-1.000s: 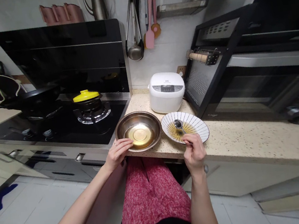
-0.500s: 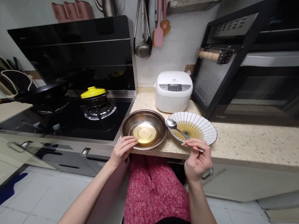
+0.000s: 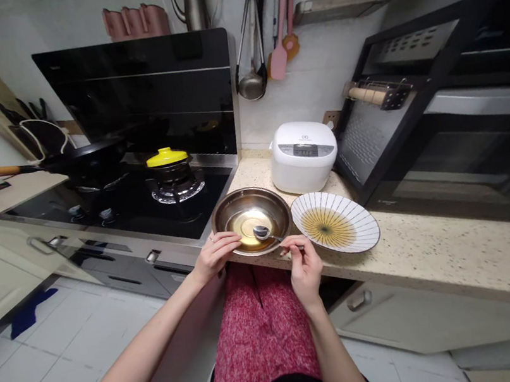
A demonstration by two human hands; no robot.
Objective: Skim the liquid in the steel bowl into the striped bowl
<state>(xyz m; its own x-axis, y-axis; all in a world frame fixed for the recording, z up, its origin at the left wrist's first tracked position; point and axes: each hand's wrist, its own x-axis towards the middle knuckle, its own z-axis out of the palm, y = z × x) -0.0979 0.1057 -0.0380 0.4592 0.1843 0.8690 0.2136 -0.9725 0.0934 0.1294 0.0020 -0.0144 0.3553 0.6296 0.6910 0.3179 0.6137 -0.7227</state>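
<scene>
A steel bowl with yellowish liquid in it stands at the counter's front edge. My left hand is closed on its near-left rim, fingers over the inside. Between the fingertips of my right hand is the handle of a metal spoon, whose head is over the inside of the bowl. Whether the spoon touches the liquid I cannot tell. Right beside the bowl sits a white striped plate with yellowish liquid pooled in its middle.
Behind the plate is a white rice cooker, with a dark oven to its right. On the stove at left are a small yellow-lidded pot and a black wok, its wooden handle pointing left. Utensils hang on the wall.
My right hand has carried the spoon leftward from above the striped plate to the steel bowl. My left hand stays at the bowl's rim. The view has shifted slightly.
</scene>
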